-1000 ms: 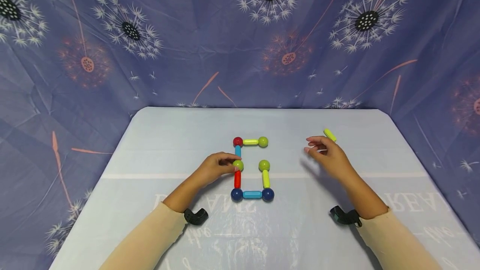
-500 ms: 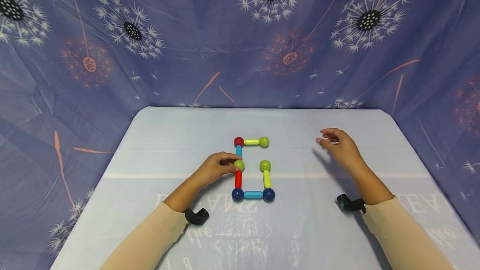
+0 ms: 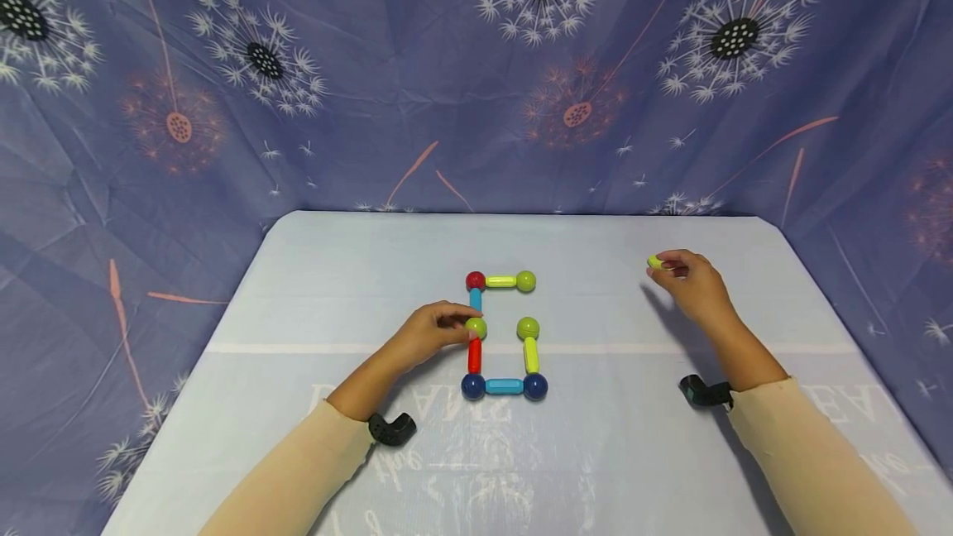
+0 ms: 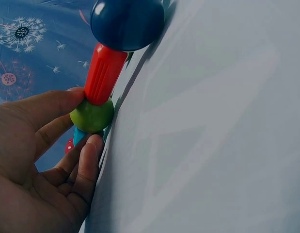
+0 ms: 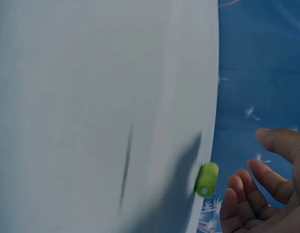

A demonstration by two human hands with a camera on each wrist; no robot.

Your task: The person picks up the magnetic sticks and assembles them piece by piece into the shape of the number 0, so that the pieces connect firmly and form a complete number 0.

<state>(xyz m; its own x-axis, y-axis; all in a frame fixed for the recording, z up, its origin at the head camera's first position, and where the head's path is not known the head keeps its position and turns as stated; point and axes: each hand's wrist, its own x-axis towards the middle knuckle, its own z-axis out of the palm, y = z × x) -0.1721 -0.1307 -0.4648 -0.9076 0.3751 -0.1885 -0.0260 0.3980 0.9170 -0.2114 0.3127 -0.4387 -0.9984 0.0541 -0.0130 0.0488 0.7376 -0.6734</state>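
Note:
My left hand (image 3: 426,336) pinches a green ball (image 4: 93,116) between thumb and fingers at the left side of a magnetic ball-and-stick figure. That ball joins a red stick (image 4: 105,75) and a blue stick (image 3: 475,299). On the right, my right hand (image 3: 696,284) is beside a loose yellow-green stick (image 5: 206,179) lying on the table. The right wrist view shows the thumb and fingers spread apart, with a gap between the fingertips and this stick. Part of the stick is covered by the hand in the head view.
A red ball (image 3: 475,281), a yellow-green stick (image 3: 501,281) and a green ball (image 3: 525,281) form the figure's top. Two dark blue balls (image 3: 535,387) and a blue stick (image 3: 504,387) make its base. A yellow-green stick (image 3: 531,356) rises to another green ball (image 3: 528,327).
My right hand has moved right and a little farther back, to the loose yellow-green stick, which it covered half a second ago. The left hand stays on the green ball.

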